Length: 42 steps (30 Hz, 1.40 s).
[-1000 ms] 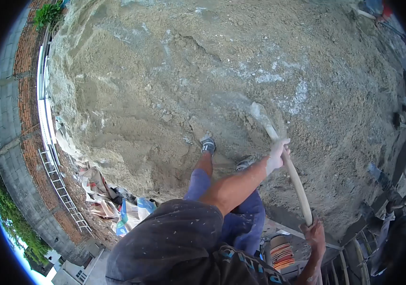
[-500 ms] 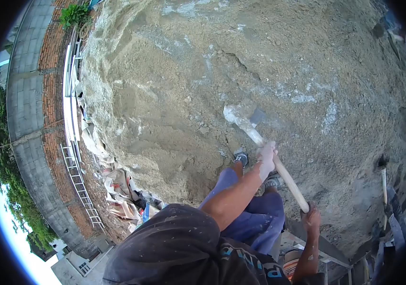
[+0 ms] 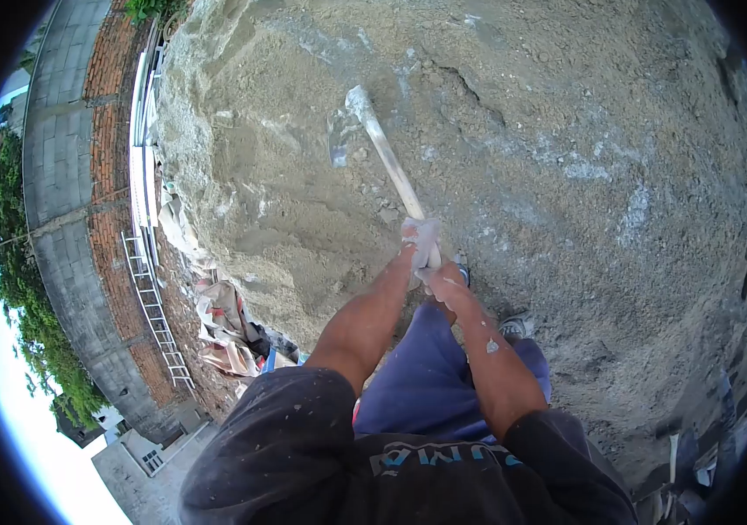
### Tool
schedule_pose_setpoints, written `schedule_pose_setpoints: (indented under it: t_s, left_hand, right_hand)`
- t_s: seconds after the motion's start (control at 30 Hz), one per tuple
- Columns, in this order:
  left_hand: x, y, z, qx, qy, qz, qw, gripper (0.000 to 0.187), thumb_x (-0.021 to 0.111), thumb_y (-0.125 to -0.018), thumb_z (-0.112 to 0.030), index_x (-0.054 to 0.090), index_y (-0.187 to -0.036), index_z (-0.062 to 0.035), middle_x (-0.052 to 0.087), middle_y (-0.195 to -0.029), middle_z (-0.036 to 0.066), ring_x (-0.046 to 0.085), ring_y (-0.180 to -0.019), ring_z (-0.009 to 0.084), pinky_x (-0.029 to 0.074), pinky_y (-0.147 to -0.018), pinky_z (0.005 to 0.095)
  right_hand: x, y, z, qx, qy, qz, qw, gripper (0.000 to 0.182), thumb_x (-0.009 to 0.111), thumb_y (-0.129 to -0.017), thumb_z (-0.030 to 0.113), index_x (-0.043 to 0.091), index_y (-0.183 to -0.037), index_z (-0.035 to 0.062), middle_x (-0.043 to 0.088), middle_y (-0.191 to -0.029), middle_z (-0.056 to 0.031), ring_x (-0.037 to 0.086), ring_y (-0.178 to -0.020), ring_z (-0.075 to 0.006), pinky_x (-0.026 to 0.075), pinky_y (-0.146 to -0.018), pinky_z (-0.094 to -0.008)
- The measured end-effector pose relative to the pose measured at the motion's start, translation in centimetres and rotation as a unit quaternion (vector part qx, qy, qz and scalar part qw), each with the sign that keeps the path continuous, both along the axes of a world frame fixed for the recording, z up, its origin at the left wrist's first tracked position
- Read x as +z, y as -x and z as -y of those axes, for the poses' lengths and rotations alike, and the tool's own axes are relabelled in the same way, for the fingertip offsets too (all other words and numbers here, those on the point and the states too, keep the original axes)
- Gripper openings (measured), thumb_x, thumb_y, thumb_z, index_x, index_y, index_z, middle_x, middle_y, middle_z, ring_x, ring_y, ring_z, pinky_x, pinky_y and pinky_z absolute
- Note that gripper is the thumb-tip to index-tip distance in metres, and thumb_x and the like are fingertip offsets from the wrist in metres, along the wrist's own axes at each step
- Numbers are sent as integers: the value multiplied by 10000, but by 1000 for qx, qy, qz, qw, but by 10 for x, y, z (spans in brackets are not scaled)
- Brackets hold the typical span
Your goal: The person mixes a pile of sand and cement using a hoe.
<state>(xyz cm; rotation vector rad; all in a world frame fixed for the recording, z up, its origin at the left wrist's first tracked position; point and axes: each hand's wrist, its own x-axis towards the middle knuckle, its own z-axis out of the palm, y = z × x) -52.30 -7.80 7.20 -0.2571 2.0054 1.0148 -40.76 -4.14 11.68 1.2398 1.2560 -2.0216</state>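
Observation:
A hoe with a long pale wooden handle (image 3: 395, 166) stretches away from me over the sandy soil (image 3: 286, 236). Its blade (image 3: 338, 144) lies against the soil to the left of the dust-whitened head end (image 3: 358, 98). My left hand (image 3: 420, 234), closed round the handle, grips it toward the near end. Just behind it, my right hand (image 3: 443, 277) is wrapped round the butt of the same handle. Both hands are close together in front of my knees and look dusty.
Rough soil with whitish patches spreads ahead and to the right. My shoe (image 3: 516, 327) stands on it. At left are crumpled sacks (image 3: 220, 311), a white ladder (image 3: 153, 311), long white bars and a brick and block wall (image 3: 111, 157). Tools and debris lie at lower right.
The hoe's head has swung left and forward, and its blade now meets the soil. My hands, far apart on the handle before, have come together near its butt.

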Motion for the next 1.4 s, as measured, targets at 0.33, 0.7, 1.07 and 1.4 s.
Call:
schedule_pose_setpoints:
  t_s: [0.33, 0.7, 1.07, 1.4]
  left_hand:
    - [-29, -122, -64, -34, -209, 251, 945, 111, 573, -859, -163, 557, -851, -54, 543, -688, 45, 557, -573, 161, 509, -525, 338]
    - [94, -389, -178, -2, -35, 556, 831, 312, 752, -746, -352, 546, -868, -151, 509, -758, -18, 537, -703, 140, 434, -600, 330]
    - [131, -342, -112, 167, -13, 470, 867, 159, 702, -800, -231, 567, -805, -146, 499, -650, -42, 477, -549, 107, 387, -506, 297]
    - [82, 110, -77, 315, -176, -42, 932, 206, 698, -836, -208, 521, -823, -102, 516, -621, -14, 516, -503, 109, 443, -450, 262]
  right_hand:
    - [46, -131, -97, -167, 175, 24, 970, 192, 639, -880, 234, 558, -821, 71, 496, -614, 8, 449, -469, -73, 260, -357, -230]
    - [284, -481, 33, -228, -227, 233, 918, 219, 639, -789, 142, 521, -913, 6, 567, -676, -52, 538, -542, -108, 438, -480, -265]
    - [291, -464, 7, 153, -361, 334, 857, 395, 699, -751, 181, 556, -1081, 17, 638, -841, -240, 619, -822, -450, 493, -718, -514]
    - [-5, -68, -46, 223, -432, -12, 874, 530, 680, -757, 272, 538, -1223, 66, 605, -1161, -160, 603, -1046, -332, 491, -895, -423]
